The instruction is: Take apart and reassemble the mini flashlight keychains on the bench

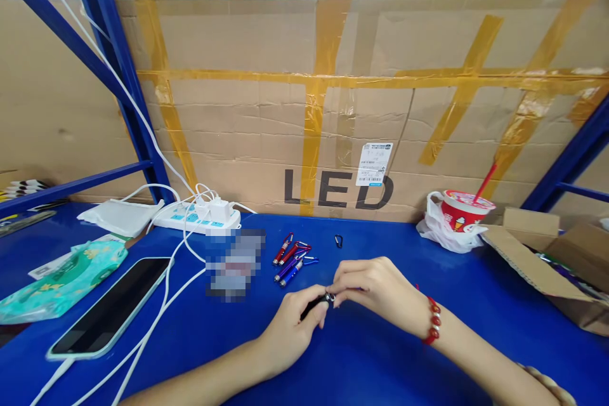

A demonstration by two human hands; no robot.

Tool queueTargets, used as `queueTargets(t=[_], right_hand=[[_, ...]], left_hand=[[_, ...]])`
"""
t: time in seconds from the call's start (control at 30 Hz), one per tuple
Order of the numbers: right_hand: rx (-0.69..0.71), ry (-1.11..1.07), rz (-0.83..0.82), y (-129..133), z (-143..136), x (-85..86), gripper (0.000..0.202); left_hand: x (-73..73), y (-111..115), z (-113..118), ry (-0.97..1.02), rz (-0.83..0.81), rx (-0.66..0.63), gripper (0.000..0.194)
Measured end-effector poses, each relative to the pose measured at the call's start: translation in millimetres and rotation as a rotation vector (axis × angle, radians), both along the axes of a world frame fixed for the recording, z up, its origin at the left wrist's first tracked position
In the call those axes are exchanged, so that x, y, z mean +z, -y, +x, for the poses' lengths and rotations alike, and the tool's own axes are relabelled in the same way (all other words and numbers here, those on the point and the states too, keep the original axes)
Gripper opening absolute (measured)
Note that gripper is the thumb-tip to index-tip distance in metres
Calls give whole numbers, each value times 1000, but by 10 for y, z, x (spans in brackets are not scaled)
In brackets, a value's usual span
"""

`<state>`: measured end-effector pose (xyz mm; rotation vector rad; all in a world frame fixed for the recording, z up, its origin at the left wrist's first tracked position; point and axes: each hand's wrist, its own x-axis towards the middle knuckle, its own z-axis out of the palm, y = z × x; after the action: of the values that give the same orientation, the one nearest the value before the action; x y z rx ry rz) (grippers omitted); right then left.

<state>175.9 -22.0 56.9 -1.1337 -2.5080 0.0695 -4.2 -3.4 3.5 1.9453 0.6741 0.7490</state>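
Observation:
My left hand (297,328) is closed around a small black keychain flashlight (311,308), most of it hidden by the fingers. A metal ring (331,297) shows at the flashlight's end. My right hand (368,282), with a red bead bracelet (434,320) on its wrist, pinches at this ring with its fingertips. Beyond the hands a loose black carabiner clip (338,241) lies on the blue table (380,355). To its left lie several finished-looking keychain flashlights with clips, the red ones (288,252) behind the blue ones (294,271).
At the left are a charging phone (111,307), white cables (162,311), a power strip (214,222) and a green tissue pack (61,282). A red cup (464,210) in a plastic bag and an open cardboard box (547,273) stand at the right. Taped cardboard (261,127) walls the back.

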Motion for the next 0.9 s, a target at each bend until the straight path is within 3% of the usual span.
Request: queueTargets(t=[0.17,0.4,0.73,0.9], right_hand=[[0,-208,-112,-28,50,-158,22],[32,-359,-138,20,77,-277,17],[31,-347,-85,67,92,-333,15],[25,-279,19,81,93,-333,17]], left_hand=[[-24,0,2,-32,13,-14,22],[-42,-10,-19,-73,41,-31,19],[-25,-15,-26,-139,67,14,16],[-18,-21,-21,-131,60,17,16]])
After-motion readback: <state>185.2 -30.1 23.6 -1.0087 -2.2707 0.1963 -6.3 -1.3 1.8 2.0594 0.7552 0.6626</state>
